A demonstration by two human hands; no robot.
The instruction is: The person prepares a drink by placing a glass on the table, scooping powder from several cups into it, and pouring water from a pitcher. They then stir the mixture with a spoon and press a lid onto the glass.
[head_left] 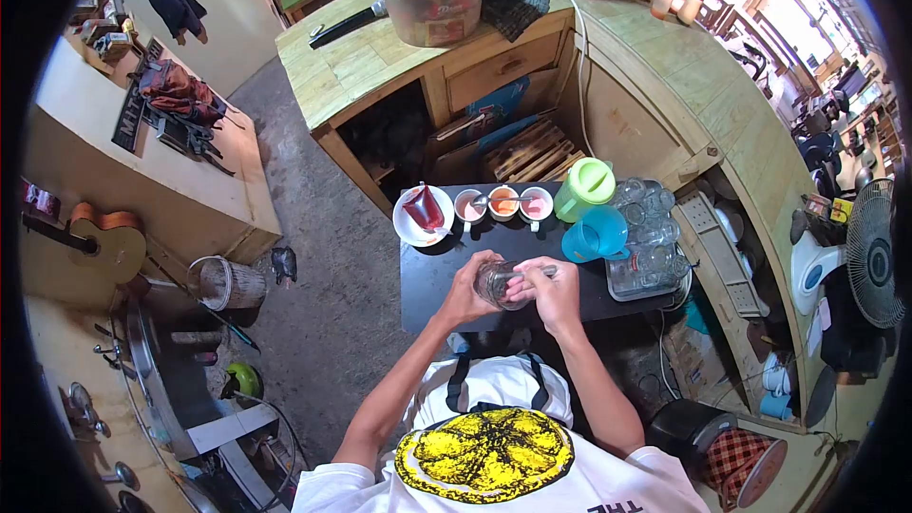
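My left hand is wrapped round the side of a clear glass above the near part of a dark table. My right hand is closed at the glass's other side, its fingertips by the opening. A small greyish piece shows at its thumb; what it belongs to is hidden. Beyond the hands stand three cups, a left one, a middle one with orange contents and a right one. A spoon lies across their rims. A white bowl holds a red-filled plastic bag.
Right of the cups stand a lidded green pitcher and a blue pitcher. A tray with several glass mugs sits at the table's right end. Behind is a wooden counter with a pink-lidded tub. A fan stands right.
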